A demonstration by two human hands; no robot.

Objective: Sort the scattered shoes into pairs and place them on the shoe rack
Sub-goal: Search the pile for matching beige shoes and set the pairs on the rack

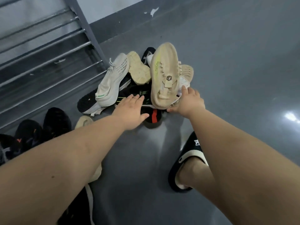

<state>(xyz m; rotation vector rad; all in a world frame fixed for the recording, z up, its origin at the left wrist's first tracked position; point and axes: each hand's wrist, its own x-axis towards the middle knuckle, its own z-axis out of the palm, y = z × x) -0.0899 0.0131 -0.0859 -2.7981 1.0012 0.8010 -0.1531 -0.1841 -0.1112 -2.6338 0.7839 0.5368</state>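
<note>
The floor (pixel 227 65) is smooth, glossy grey, with a bright glare spot (pixel 290 116) at the far right edge and softer sheen spread across it. Beyond the floor, along the top, runs a darker grey skirting band (pixel 116 30), and above that a pale grey wall (pixel 103 7). On the skirting band, to its right part, a patch of chipped paint (pixel 153 11) shows white. A smaller white scuff (pixel 59 60) marks the dark band at the left, low against the floor. The light is cool and even, with soft shadows on the floor.
</note>
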